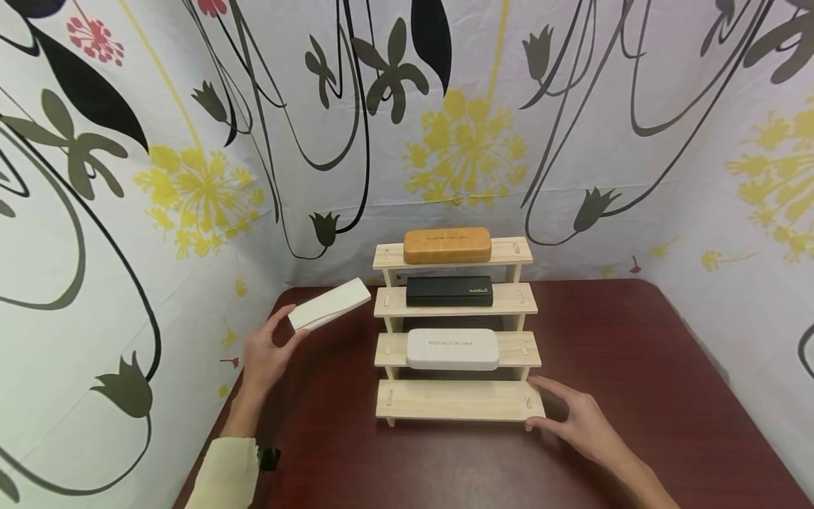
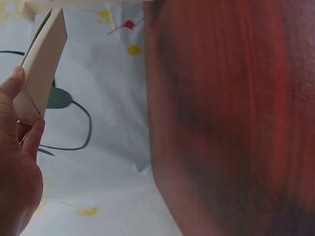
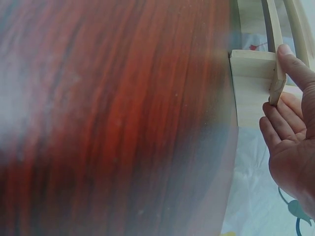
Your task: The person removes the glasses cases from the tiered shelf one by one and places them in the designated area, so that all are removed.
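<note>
My left hand [image 1: 266,357] pinches one end of a cream glasses case [image 1: 331,304] between thumb and fingers, holding it tilted up to the left of the rack. In the left wrist view, stitching shows near the gripped end of the case. A stepped wooden display rack [image 1: 432,401] stands on the table, and my right hand [image 1: 588,423] grips the right end of its lowest step. The right wrist view shows the thumb [image 3: 295,66] on one face of that board and fingertips at its other edge.
On the rack's upper steps lie an orange glasses case [image 1: 447,246], a black case [image 1: 449,291] and a white case [image 1: 453,349], one per step. The dark red table [image 1: 610,339] has a flower-patterned cloth [image 1: 381,170] hanging behind and beside it.
</note>
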Motion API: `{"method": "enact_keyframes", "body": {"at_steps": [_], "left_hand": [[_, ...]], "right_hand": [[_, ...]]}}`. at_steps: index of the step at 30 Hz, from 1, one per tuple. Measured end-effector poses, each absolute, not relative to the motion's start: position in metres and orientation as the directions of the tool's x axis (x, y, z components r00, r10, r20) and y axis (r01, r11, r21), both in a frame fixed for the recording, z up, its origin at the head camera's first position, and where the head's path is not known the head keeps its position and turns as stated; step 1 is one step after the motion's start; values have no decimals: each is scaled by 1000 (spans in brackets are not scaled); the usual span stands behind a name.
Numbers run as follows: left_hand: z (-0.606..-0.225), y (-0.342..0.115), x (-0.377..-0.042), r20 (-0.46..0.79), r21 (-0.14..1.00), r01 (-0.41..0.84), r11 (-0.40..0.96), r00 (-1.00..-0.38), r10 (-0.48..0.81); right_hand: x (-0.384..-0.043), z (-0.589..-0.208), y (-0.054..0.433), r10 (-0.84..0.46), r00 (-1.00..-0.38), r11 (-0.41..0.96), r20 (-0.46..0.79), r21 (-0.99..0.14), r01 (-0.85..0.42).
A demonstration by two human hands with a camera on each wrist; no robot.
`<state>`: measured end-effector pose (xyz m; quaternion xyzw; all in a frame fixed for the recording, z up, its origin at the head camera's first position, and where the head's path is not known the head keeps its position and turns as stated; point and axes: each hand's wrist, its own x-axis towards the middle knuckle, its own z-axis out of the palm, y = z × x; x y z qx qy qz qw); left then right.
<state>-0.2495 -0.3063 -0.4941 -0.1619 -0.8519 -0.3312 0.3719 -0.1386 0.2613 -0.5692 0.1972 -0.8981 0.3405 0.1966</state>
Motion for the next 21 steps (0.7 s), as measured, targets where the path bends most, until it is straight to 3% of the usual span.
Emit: {"method": "enact_keyframes", "body": {"at_steps": [21], "left_hand": [[-540, -317, -270, 676, 469, 437, 767, -737, 7]], "right_hand": [[-139, -571, 261, -216, -850, 692, 481, -539, -481]]}}
